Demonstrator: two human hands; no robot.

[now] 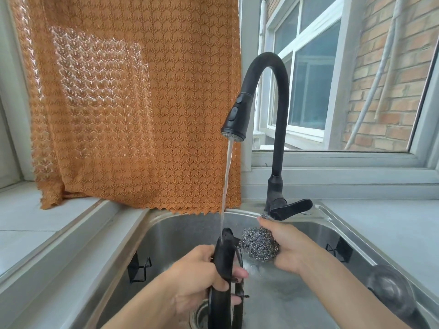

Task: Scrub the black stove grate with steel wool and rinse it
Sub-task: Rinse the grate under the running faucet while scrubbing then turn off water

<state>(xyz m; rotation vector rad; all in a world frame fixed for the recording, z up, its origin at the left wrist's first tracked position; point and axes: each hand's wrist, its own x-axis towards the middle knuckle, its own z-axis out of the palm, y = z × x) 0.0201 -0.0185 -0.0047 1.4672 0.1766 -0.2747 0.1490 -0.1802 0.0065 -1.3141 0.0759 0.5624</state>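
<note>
- Left hand (199,279) grips the grate (224,264) upright under the tap's (240,115) stream.
- Right hand (288,248) clutches steel wool (259,243), seemingly touching the grate.

1. Black gooseneck faucet (273,74), spray head left of its stem, lever handle (293,207) sticking out right at the base.
2. Water stream (226,181) running down from the spray head.
3. Steel sink (166,224); drain (199,314) at bottom centre.
4. Orange knit curtain (133,103) hanging over the left window, hem touching the sill.
5. Open window (332,91) at right, brick wall (392,67) outside.
6. Grey countertop (380,224) on the right.
</note>
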